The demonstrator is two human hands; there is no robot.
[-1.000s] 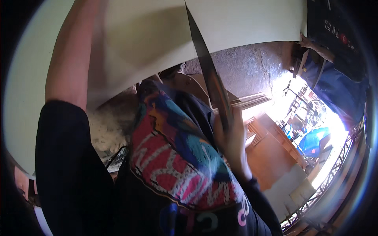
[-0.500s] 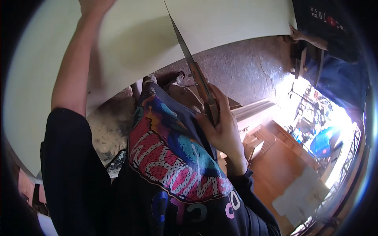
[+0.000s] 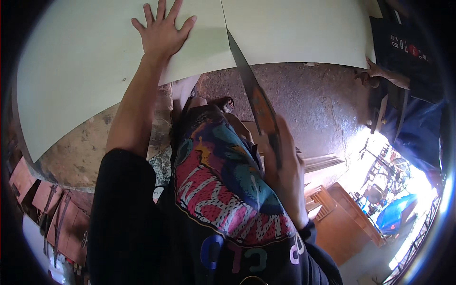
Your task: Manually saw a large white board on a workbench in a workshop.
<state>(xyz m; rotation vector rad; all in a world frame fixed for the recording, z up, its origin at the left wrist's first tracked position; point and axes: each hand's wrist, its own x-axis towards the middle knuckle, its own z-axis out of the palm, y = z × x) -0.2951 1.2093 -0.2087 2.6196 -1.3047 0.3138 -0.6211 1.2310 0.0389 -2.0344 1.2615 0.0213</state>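
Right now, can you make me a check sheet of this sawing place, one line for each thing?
Surface: pale flat board with a straight cut partway in from its near edge.
Job's things: handsaw, blade sitting in the cut.
Clutter: wooden slats on the ground below.
Grippers: left hand flat on the board, fingers spread; right hand closed round the saw handle.
Cables: nothing seen.
Surroundings: rough concrete floor; another person's hand at the board's right edge; wooden furniture lower right.

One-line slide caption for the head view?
Left hand lies flat on a pale board while the right hand holds a handsaw in a cut at the board's edge.
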